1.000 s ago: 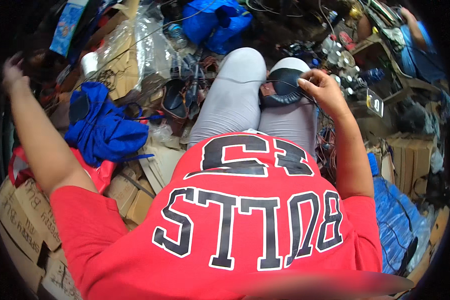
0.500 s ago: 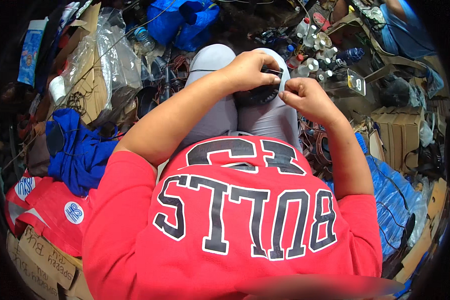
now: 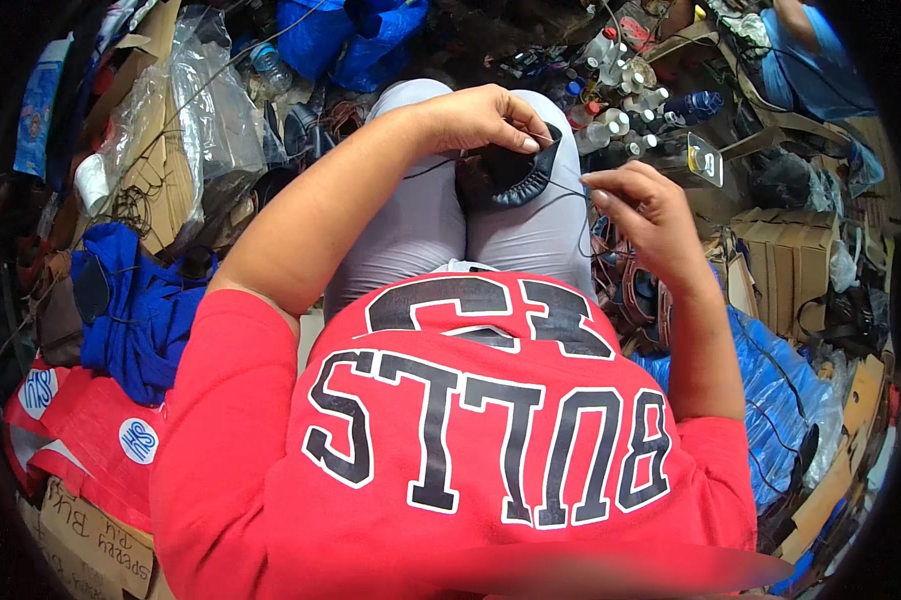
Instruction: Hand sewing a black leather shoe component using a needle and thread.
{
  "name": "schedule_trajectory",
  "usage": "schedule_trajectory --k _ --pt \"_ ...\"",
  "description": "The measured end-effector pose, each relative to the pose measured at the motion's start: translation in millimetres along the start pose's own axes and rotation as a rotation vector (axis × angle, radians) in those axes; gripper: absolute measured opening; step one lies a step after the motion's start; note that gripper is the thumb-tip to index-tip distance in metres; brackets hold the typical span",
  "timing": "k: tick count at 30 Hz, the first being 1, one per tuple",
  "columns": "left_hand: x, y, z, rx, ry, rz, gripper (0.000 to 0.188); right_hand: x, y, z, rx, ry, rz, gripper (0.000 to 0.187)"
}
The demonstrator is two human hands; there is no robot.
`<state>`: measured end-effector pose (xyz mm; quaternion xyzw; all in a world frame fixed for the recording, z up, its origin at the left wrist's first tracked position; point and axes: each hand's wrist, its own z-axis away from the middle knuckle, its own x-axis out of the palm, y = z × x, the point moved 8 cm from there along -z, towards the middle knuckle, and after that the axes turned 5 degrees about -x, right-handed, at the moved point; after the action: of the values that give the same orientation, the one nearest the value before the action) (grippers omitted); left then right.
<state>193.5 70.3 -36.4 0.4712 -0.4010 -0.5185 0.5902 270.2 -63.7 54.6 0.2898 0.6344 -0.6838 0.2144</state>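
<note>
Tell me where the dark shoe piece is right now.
In the head view, the dark shoe piece lies on the person's grey-clad lap, upper middle of the picture, under the left hand, with the right hand just to its right.

Centre of my frame: red jersey shirt [image 3: 470, 450] with black block lettering outlined in white. Above it, light grey trouser legs [image 3: 410, 220]. Upper centre, a black leather shoe upper [image 3: 505, 175] with a thin dark thread [image 3: 570, 200] running off its right side. Left middle: royal blue crumpled cloth [image 3: 135, 310]. Lower left: red plastic bag [image 3: 80, 440] with white round marks, over brown cardboard [image 3: 80, 530] with dark scrawl. Top centre: bright blue bag [image 3: 345, 35]. Right: blue woven sack [image 3: 770, 390], tan cardboard boxes [image 3: 780, 255].
</note>
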Motion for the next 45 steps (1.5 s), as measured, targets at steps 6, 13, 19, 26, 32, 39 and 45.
schedule_trajectory --k 6,13,19,26,32,39,45 --pt "3 -7 -2 -0.078 -0.117 0.023 0.033 14 4 -16 -0.039 -0.016 0.172 0.016" --pt "4 -4 -1 -0.08 -0.13 -0.034 0.036 13 -5 -24 -0.058 -0.052 0.271 0.016" --pt "5 -4 -7 -0.08 -0.152 -0.079 0.035 20 -4 -26 -0.059 -0.042 0.31 0.015" --pt "8 1 -13 -0.013 -0.195 -0.195 0.029 27 56 -35 0.012 -0.174 -0.059 0.016" --pt "7 5 -14 0.013 -0.183 -0.328 0.03 45 80 -37 0.101 -0.263 -0.531 0.018" --pt "-5 13 -13 -0.033 -0.051 -0.459 0.03 32 44 -28 -0.052 0.032 -0.104 0.015" --pt "-1 14 -10 -0.029 -0.017 -0.431 0.029 21 18 -30 -0.138 0.03 0.107 0.012"
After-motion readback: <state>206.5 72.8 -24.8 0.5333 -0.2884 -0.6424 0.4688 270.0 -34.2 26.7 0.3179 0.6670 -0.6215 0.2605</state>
